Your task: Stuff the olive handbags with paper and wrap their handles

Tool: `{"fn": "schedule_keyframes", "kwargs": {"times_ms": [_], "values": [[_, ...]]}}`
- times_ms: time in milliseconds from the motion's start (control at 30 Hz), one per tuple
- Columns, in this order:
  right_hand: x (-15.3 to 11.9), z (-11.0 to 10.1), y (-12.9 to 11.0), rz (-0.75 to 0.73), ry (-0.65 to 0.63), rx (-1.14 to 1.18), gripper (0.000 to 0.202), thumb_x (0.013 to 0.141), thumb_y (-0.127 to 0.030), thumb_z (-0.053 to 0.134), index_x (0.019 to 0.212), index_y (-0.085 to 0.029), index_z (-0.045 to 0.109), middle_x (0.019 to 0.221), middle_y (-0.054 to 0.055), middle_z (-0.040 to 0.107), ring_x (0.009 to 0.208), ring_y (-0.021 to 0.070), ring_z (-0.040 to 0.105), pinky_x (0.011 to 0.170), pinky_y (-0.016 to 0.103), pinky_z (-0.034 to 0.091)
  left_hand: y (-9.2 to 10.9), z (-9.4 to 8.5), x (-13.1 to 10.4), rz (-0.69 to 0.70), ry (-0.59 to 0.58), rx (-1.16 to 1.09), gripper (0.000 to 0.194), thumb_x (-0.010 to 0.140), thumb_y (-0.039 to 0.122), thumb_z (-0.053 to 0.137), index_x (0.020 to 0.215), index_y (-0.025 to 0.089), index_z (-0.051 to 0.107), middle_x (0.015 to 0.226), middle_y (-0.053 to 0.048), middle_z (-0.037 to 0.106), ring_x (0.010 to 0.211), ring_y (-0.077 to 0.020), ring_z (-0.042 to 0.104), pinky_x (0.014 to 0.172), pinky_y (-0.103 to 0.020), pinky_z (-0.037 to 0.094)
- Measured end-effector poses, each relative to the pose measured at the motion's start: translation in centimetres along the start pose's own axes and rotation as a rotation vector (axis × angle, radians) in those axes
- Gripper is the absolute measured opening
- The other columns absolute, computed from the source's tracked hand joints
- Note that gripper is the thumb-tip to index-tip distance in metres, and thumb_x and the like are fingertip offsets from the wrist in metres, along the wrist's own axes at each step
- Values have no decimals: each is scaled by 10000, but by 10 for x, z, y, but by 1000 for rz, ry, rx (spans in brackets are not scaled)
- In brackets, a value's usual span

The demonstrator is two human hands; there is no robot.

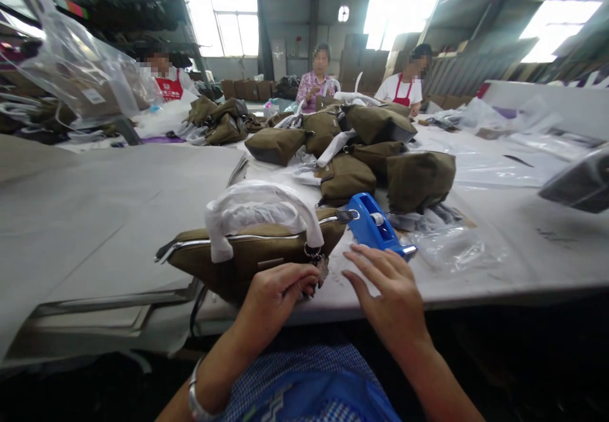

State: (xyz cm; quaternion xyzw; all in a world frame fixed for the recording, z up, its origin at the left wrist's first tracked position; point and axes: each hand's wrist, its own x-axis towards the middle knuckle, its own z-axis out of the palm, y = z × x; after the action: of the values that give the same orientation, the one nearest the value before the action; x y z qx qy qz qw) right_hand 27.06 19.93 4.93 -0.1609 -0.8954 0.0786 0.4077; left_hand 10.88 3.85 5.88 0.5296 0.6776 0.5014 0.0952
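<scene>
An olive handbag [247, 254] stands at the table's front edge, its handles [264, 197] wrapped in white film. A silver zipper runs along its top. My left hand [280, 285] is closed on a small charm [323, 271] that hangs from a ring near the foot of the right-hand handle. Most of what lies under those fingers is hidden. To the right, my right hand [387, 282] is held with fingers stretched apart and nothing in it. Just beyond its fingertips sits a blue tape dispenser [373, 225], touching or close to the bag's end tab.
Several more olive bags [347, 178] are heaped beyond the dispenser. Clear plastic bags [457, 247] lie at the right, near a dark grey object [578, 181]. Large pale sheets [95, 219] cover the left side. Three people [320, 82] are across the table.
</scene>
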Motion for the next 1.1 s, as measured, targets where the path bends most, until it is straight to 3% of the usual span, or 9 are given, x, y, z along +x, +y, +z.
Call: {"fn": "schedule_keyframes", "kwargs": {"times_ms": [67,133,267,433,567,667,800,1100], "values": [[3,-12,0,24,109,-136,253,920,-228,703,1172,-233,714,1218,66,726,1057,299,672,1030,517,431,-3,-2,0,5,25,15,175,956,146,622,1042,236,745,912,33,778,754,-80,721,769,-151,533],[4,-19,-6,20,121,-71,278,923,-184,690,1195,-237,701,1192,57,736,1044,263,681,1006,451,464,-4,-2,0,12,20,7,174,955,149,624,1047,236,744,899,32,776,757,-84,722,764,-152,536],[0,-7,-21,65,-107,366,264,924,-186,692,1184,-230,700,1071,18,765,940,154,725,854,240,554,4,3,2,57,-21,-38,164,953,130,614,1023,197,746,868,11,772,718,-89,713,724,-148,541],[-2,10,-18,239,-201,613,105,901,-191,720,964,-261,766,922,-35,777,835,122,736,800,183,563,8,6,0,70,-38,-73,170,951,120,611,1035,186,744,878,2,775,755,-96,726,738,-142,551],[1,10,2,309,-111,556,87,904,-216,719,935,-276,774,922,-29,770,841,135,724,787,208,569,3,4,-3,54,176,74,160,943,161,642,1074,203,722,979,-8,782,870,-123,740,840,-177,565],[5,11,18,267,-28,446,90,906,-224,716,962,-262,776,957,-4,766,880,156,720,847,250,570,-1,4,-3,37,300,209,147,946,173,634,1062,204,718,993,-14,781,885,-140,744,875,-209,571],[10,15,30,160,-39,387,110,932,-213,680,971,-251,776,959,12,764,886,163,719,864,276,575,-5,6,-3,68,291,296,144,938,167,636,1045,202,725,1009,-20,786,905,-154,749,892,-225,573],[12,18,39,148,-59,405,114,932,-204,671,953,-246,775,945,19,761,868,164,725,836,273,588,-2,5,-2,88,284,314,151,934,145,635,1042,190,730,983,-17,788,886,-141,748,876,-201,569]]}}
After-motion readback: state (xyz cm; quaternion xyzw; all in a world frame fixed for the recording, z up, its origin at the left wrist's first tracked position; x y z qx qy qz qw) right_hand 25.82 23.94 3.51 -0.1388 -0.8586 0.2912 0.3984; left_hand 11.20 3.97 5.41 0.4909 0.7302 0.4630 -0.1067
